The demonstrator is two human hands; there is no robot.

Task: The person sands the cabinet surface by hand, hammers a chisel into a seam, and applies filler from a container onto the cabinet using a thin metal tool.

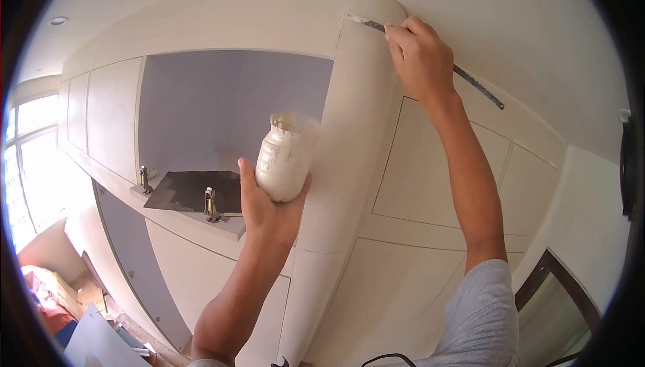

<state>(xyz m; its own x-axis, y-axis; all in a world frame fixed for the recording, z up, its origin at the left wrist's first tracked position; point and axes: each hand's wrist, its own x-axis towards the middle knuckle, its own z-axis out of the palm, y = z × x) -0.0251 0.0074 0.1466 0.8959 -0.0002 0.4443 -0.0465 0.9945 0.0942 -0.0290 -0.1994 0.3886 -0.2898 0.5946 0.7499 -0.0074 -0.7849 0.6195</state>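
My left hand [267, 214] is wrapped around the lower part of a cut-open clear plastic jar [285, 164] coated with off-white paste. The jar stands nearly upright, its ragged mouth facing up. In my right hand [424, 59], raised near the ceiling, is a thin dark strip that looks like a hacksaw blade [478, 86]. One end, smeared with white paste, meets the seam [344, 26] at the top of the rounded cream column [356, 132]. The other end, with a small hole, sticks out behind my hand to the lower right.
Left of the column is an open cabinet recess [195, 105]. A lowered flap with metal hinges [212, 206] holds a dark sheet [181, 189]. Panelled doors [430, 172] line the right side. Boxes and boards [87, 293] are piled lower left; a dark-framed mirror or glass [554, 300] stands lower right.
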